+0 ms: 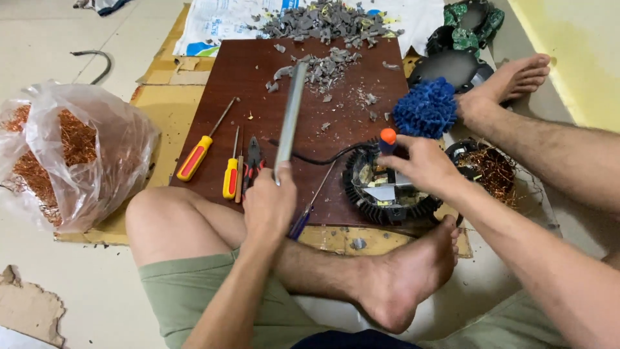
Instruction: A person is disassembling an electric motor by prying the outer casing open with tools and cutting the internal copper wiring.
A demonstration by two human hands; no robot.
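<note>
My left hand [269, 201] grips the lower end of a long grey metal rod [290, 116], held raised over the dark brown wooden board [245, 71]. My right hand [423, 165] is closed around a tool with an orange-tipped handle [387, 137], its shaft down inside a round black finned motor part [384, 187] at the board's right front. My left foot [403, 278] presses against that black part from the front. A black cable [310, 159] runs from the part across the board.
Two yellow-and-red screwdrivers [197, 155] [230, 176] and red-handled pliers [253, 161] lie on the board's left. Grey broken bits [323, 26] pile at the far end. A clear bag of copper wire [71, 152] stands left; a blue fuzzy object [425, 108] and loose copper coil [491, 169] lie right.
</note>
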